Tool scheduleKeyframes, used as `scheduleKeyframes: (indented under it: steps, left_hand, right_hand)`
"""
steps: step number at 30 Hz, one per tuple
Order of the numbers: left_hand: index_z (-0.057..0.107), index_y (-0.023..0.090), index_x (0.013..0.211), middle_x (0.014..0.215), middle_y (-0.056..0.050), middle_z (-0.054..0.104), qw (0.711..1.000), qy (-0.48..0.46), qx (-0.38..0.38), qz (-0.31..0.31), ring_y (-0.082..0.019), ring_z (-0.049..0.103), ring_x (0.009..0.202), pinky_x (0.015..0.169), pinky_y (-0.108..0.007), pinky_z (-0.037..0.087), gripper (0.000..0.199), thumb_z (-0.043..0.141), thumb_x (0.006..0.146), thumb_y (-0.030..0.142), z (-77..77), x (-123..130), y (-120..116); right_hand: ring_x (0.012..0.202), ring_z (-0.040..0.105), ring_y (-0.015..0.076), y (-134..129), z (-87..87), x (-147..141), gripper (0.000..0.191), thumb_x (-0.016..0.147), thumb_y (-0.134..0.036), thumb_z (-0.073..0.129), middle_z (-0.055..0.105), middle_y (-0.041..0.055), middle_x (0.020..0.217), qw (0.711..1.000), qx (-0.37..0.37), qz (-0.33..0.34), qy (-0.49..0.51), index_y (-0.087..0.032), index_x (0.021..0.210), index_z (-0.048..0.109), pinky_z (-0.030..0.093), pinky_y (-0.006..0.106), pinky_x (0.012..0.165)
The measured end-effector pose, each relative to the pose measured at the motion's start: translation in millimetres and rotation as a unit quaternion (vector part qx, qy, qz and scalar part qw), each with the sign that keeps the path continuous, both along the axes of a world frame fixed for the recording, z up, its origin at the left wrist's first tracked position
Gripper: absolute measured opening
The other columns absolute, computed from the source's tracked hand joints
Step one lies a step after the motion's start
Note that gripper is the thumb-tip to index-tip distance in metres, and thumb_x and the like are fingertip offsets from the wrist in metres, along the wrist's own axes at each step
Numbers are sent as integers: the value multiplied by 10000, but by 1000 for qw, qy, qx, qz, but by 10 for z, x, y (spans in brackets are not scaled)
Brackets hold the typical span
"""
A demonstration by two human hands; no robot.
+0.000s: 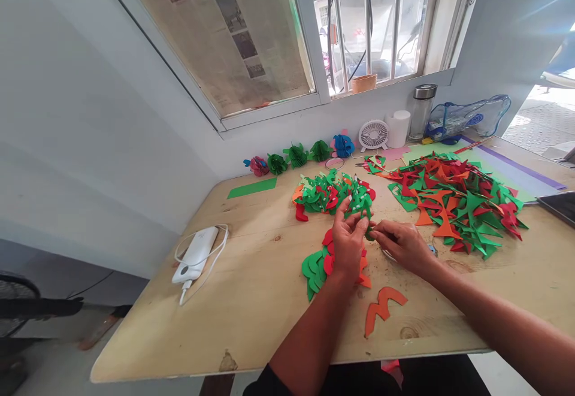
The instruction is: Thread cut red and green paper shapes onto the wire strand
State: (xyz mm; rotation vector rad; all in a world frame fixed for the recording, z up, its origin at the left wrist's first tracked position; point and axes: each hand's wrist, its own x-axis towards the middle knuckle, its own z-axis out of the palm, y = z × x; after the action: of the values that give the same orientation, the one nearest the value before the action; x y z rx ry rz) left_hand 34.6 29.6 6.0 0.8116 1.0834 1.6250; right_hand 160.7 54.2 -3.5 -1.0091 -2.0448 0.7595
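Note:
My left hand (349, 241) is closed on a small green paper cutout (367, 211), thumb and fingers pinching it upright. From the right, my right hand (402, 244) pinches at the cutout's lower edge; its fingertips partly cover the spot. Just beyond my left hand lies a heap of green, red and orange paper pieces (321, 195), several with small white patches. Under my left wrist are stacked green cutouts (314, 269), with red and orange ones partly hidden by the hand. One wavy orange cutout (385, 305) lies nearer the table's front edge.
At right spreads a large pile of paper scraps (453, 201). A white power bank (196, 255) with a cable lies left. Along the wall stand folded paper figures (296, 156), a small fan (374, 135), a glass bottle (421, 114) and a clear pouch (469, 117). A dark device (559, 205) sits far right.

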Motion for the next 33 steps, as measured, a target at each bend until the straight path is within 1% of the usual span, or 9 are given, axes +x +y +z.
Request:
scheduleKeyframes:
  steps: [6,9,12,15,17,20,24,28,33]
  left_hand:
    - [420,200,1314,849,-60,705,996,-87,-21,-17,-138,644,625,644,-287,515,669,664,691,206,47,-50,22]
    - [426,209,1312,861,-56,705,993,-115,-24,-18,-126,633,605,621,-268,507,698,693,667,196,64,-62,28]
    - [451,217,1294,873,-48,708,993,-117,-27,-1,-107,623,601,625,-247,500,691,717,657,186,87,-62,22]
    - [481,206,1271,807,-29,706,995,-98,-26,22,-104,626,618,649,-236,499,667,726,652,169,106,-56,13]
    - [490,193,1264,768,-29,705,996,-86,-26,24,-109,627,617,645,-232,494,653,732,658,186,112,-50,7]
    - [525,172,1235,741,-41,709,997,-74,-24,-5,-105,608,565,611,-227,478,614,741,664,231,109,-43,-1]
    - [606,151,1153,752,-63,712,994,-61,-23,-86,-123,627,597,597,-225,470,534,754,653,264,84,-26,-18]
    - [633,148,1121,771,-68,703,987,-55,-26,-149,-159,652,679,591,-229,468,512,757,637,258,68,-3,-41]
    - [642,139,1115,685,-38,671,984,-43,-38,-168,-97,565,522,519,-205,419,490,727,642,235,104,12,-65]
  right_hand:
    - [482,331,91,4,-5,10,338,873,-396,479,416,-42,504,1000,4,14,-2,-193,603,474,285,223,482]
    - [480,306,85,20,-25,14,356,877,-403,476,379,-51,498,1000,13,11,-3,-189,593,453,270,221,475]
    - [477,290,80,30,-47,14,378,878,-414,477,351,-57,490,1000,12,5,-2,-186,580,442,262,220,470]
    - [481,301,80,26,-43,14,370,881,-417,471,368,-54,493,1000,0,11,-10,-181,597,473,271,220,473]
    - [483,322,84,24,-17,18,363,882,-423,465,400,-46,499,1000,-13,0,-7,-178,617,507,282,222,472]
    - [483,382,94,42,39,33,323,876,-416,462,469,-30,523,997,-41,-54,38,-175,695,577,314,226,469]
    - [514,459,114,115,64,62,256,846,-401,504,533,-11,588,978,-108,-109,142,-170,832,612,369,233,474]
    - [584,509,127,172,33,79,213,812,-363,561,583,13,698,962,-143,-112,206,-177,898,617,418,243,508]
    - [617,534,132,165,23,79,194,797,-334,589,613,25,758,958,-148,-97,227,-180,907,630,451,258,544]
